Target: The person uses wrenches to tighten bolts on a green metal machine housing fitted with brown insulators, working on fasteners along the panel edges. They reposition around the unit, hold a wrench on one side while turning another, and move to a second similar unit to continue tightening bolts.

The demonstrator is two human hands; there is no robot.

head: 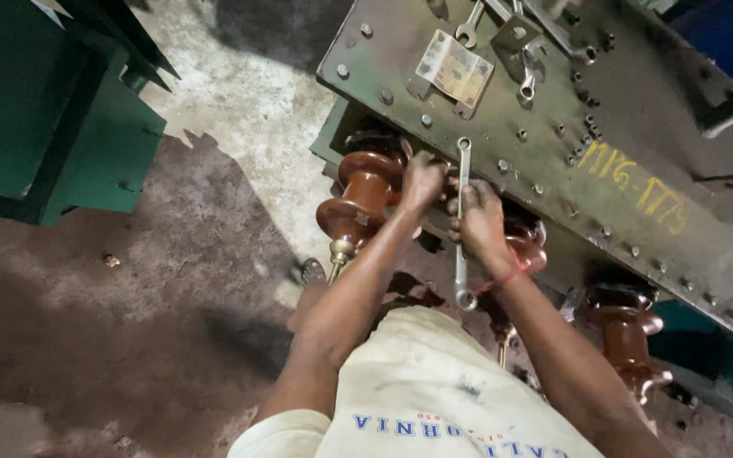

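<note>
A: Head view, item one: the right hand [478, 222] is closing its fingers around the shank of a long silver spanner [462, 222], which is standing nearly upright against the side of the grey-green metal tank [638, 127]. Its upper ring end is reaching the bolted lid edge; its lower ring end is hanging below the wrist.

B: And the left hand [422, 180]?

A: Item two: it is curling shut just beside the spanner, at the base of a brown ribbed insulator [365, 197]. What the fingers are pinching there, I cannot tell; they are hiding it.

B: Other insulators?

A: Item three: a second brown insulator [529, 246] is showing behind the right wrist, touching it or nearly so. A third insulator [628, 335] is sticking out further right, well apart from both hands.

B: Loose stock on the lid?

A: Item four: a folded paper note [455, 69] and several spare spanners [526, 51] are lying on top, near the far edge. A green metal cabinet [44, 110] is standing at the left, across the stained concrete floor [129, 314].
</note>
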